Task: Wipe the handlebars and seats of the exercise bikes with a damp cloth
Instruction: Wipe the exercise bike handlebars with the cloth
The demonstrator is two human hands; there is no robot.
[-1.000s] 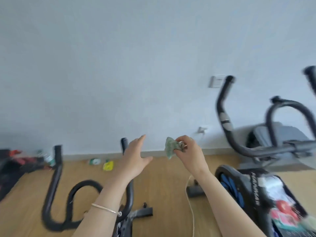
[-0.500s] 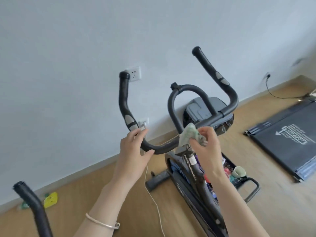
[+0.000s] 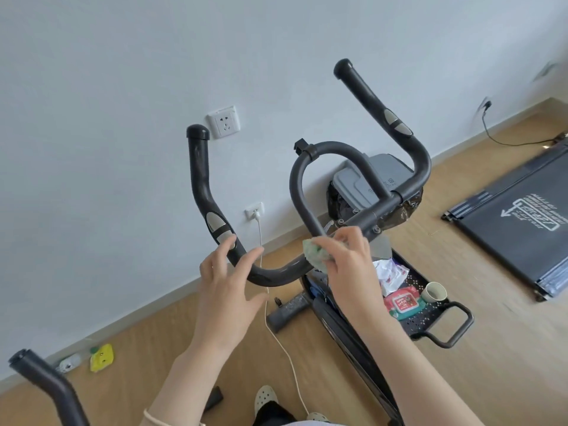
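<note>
A black exercise bike handlebar (image 3: 203,186) curves up in front of me, with two raised arms and a centre loop (image 3: 325,149). My right hand (image 3: 347,262) is shut on a crumpled green cloth (image 3: 315,255), pressed against the lower bar near the centre stem. My left hand (image 3: 227,281) is open, fingers spread, thumb and fingertips touching the lower left bend of the bar. The seat is not in view.
A black tray (image 3: 430,321) on the bike holds a wipes pack (image 3: 402,301) and a cup (image 3: 433,292). A white cable (image 3: 276,330) runs from a wall socket (image 3: 254,210). A treadmill (image 3: 522,222) lies right. Another handlebar (image 3: 46,382) stands lower left.
My view swung from the left bike to this bike. Both hands came down onto the lower bar, the cloth now against it.
</note>
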